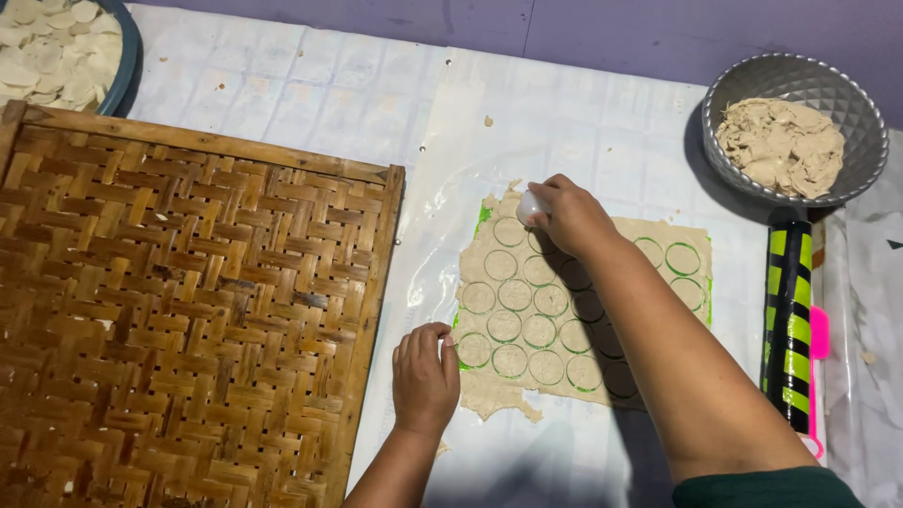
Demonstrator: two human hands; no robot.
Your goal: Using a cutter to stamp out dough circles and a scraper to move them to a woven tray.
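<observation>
A thin sheet of beige dough (564,310) lies on a plastic-covered mat, marked with several cut circles in rows. My right hand (567,214) presses a small white round cutter (530,207) into the sheet's upper left corner. My left hand (425,376) rests with curled fingers on the plastic at the sheet's lower left edge, fingertips touching the dough border.
A large woven bamboo tray (179,301) fills the left side. At the top right, a grey bowl (851,113) holds dough scraps. A black and green striped rolling pin (788,320) lies at the right. A blue bowl (127,56) of cut rounds sits top left.
</observation>
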